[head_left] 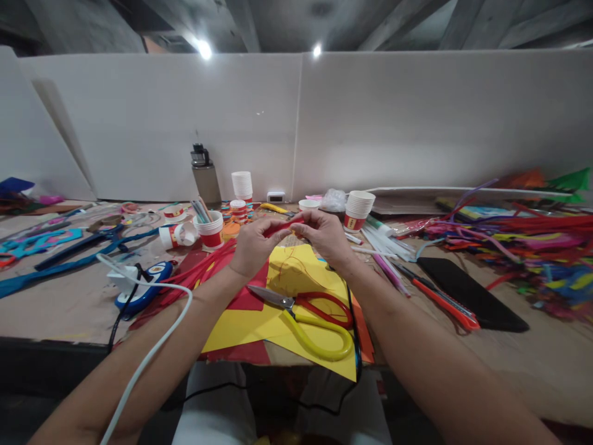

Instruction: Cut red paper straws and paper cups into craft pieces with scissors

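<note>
Head view: a slim red piece (pixel 283 227) is held aloft at frame centre, beyond the top edge of the yellow sheet (pixel 241 329). Its far outline is partly covered by fingers; material can't be made out.

The piece is pinched by the left hand (pixel 254 245) between thumb and curled fingers; its right end is gripped by the thumb and fingers of the right hand (pixel 322 237). Fingertips nearly touching.

Below the hands, scissors (pixel 288 302) are laid across the yellow sheet, blades pointing left, over a red sheet (pixel 245 300). The table's front edge is overhung by the yellow sheet's lower right corner. An orange sheet (pixel 364 334) is tucked beside it, close to the right forearm.

Side room, left: limited by a blue device (pixel 144 289) and a white cable (pixel 186 306) passing in front of the left forearm. Brown tabletop (pixel 50 318) is visible from there to the left frame edge.

Side room, right: an orange-red cutter (pixel 447 304) and a black slab (pixel 470 290) are set just outside the forearm; a multicoloured pile (pixel 523 247) is heaped farther right.

Upper middle: reach is bounded by paper cups (pixel 359 213) and a white panel (pixel 393 117).
</note>
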A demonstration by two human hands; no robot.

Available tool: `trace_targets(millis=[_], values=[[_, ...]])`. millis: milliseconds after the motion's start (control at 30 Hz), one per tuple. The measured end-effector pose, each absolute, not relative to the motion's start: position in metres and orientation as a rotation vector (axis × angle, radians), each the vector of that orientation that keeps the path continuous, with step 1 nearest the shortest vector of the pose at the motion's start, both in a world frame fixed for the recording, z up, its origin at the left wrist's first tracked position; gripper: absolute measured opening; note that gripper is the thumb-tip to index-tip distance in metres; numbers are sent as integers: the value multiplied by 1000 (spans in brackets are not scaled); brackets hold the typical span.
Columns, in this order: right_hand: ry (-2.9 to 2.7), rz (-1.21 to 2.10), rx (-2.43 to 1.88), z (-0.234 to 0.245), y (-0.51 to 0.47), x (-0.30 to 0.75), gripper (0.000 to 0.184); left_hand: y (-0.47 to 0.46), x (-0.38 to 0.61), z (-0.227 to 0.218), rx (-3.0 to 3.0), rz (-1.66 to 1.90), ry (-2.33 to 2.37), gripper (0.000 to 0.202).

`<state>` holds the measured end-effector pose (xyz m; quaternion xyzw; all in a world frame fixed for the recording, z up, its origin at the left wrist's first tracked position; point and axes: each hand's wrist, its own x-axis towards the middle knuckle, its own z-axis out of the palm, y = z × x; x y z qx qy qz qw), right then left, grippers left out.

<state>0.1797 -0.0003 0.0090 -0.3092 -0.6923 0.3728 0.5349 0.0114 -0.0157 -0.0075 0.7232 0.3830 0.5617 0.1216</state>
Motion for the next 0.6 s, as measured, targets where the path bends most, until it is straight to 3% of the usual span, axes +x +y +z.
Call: trace_targets(millis=[600], values=[[-1620,912,-839,11,-2,177,22,-20,16,-6,1914,1565,1005,29]])
